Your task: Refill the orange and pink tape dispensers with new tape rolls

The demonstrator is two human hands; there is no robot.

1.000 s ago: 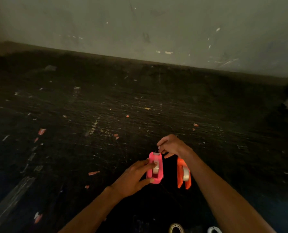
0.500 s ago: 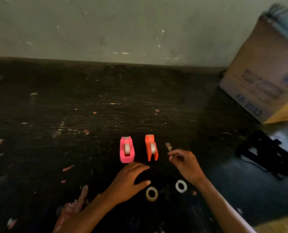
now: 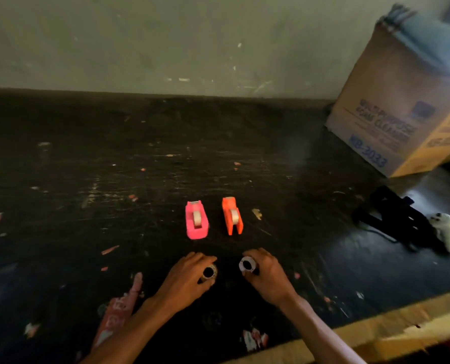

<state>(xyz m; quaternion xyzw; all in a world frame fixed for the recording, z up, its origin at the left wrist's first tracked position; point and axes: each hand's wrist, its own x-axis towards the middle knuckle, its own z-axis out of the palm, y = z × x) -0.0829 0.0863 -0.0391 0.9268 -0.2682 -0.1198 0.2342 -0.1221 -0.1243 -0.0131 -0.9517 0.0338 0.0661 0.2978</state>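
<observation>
Two dispensers – pink dispenser, orange dispenser, loaded

Your two dispensers and two rings, set out in pairs.
The pink dispenser and orange dispenser stand side by side, apart, each carrying a pale roll; nearer you, a tan ring and a white ring sit under your fingers.

- The pink plastic tape dispenser held a pale, whitish roll.
- The orange plastic tape dispenser carried a similar pale roll.
- The small tape roll with a tan rim showed a dark centre.
- The small tape roll with a white rim also had a dark centre.
- The black scratched surface bore pale scuffs and pink-orange flecks.
- The tan cardboard box had blue print and a yellow side.
</observation>
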